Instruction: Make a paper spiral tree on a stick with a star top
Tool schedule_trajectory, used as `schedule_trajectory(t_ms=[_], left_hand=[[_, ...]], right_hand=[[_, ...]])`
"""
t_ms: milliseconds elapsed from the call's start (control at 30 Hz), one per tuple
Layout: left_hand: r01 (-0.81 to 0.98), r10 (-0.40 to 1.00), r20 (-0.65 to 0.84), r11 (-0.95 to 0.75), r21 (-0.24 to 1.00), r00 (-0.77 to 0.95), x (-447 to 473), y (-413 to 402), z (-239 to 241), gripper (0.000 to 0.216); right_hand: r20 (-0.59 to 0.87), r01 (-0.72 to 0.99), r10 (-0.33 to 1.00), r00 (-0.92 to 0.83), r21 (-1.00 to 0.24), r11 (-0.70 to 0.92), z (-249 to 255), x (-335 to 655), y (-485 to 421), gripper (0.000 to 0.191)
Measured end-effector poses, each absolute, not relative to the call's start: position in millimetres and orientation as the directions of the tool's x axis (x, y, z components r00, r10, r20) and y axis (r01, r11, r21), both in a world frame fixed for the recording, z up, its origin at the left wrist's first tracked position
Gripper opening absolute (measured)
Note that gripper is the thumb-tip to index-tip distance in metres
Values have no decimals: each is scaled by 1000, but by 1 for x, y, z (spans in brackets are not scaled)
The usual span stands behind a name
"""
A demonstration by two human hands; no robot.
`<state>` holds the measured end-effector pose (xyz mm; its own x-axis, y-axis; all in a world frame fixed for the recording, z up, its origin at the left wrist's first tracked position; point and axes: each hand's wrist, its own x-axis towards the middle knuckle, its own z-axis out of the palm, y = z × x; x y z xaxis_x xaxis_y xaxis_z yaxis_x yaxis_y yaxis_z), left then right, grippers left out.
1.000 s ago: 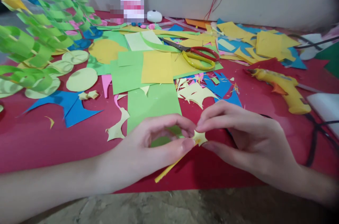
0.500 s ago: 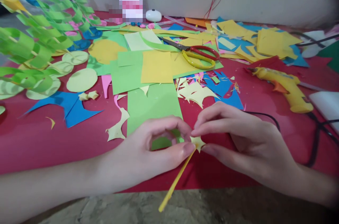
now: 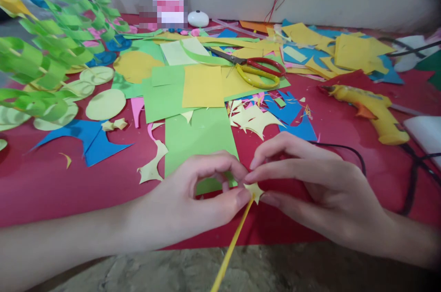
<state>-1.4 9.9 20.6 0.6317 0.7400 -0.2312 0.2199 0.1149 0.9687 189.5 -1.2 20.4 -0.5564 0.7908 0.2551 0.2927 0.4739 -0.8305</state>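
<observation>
A small pale yellow paper star (image 3: 255, 191) is held up close to the table's front edge, between the fingertips of both hands. From it a thin yellow stick or strip (image 3: 231, 247) slants down toward me, past the edge. My left hand (image 3: 206, 191) pinches the star's left side with thumb and fingers, which cover part of it. Thumb and forefinger of my right hand (image 3: 317, 191) close on its right and upper points. Behind the hands lies a light green paper sheet (image 3: 198, 142). Two small folded yellow stars (image 3: 114, 124) rest farther left.
Red-and-yellow-handled scissors (image 3: 258, 71) lie on stacked paper. A yellow glue gun (image 3: 372, 112) with a black cord is at the right. Blue scraps (image 3: 87, 138) and tall paper flowers (image 3: 51, 48) occupy the left. A white rounded object (image 3: 198, 19) stands by the wall.
The star has dropped slightly and shifted a little left within both hands' fingers. The yellow stick's near end has swung lower, now leaving the bottom of the view.
</observation>
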Motion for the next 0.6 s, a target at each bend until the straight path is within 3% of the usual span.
schedule_trajectory(t_ms=[300, 467, 600], left_hand=[[213, 727, -224, 110, 971, 649, -5, 11, 19, 12], [99, 808, -100, 52, 994, 581, -7, 8, 10, 6], [78, 828, 113, -186, 980, 549, -10, 6, 8, 10]], right_hand=[[275, 297, 790, -548, -819, 491, 21, 192, -4, 17], [286, 292, 793, -538, -820, 493, 22, 192, -2, 15], [278, 292, 798, -535, -825, 484, 22, 192, -2, 16]])
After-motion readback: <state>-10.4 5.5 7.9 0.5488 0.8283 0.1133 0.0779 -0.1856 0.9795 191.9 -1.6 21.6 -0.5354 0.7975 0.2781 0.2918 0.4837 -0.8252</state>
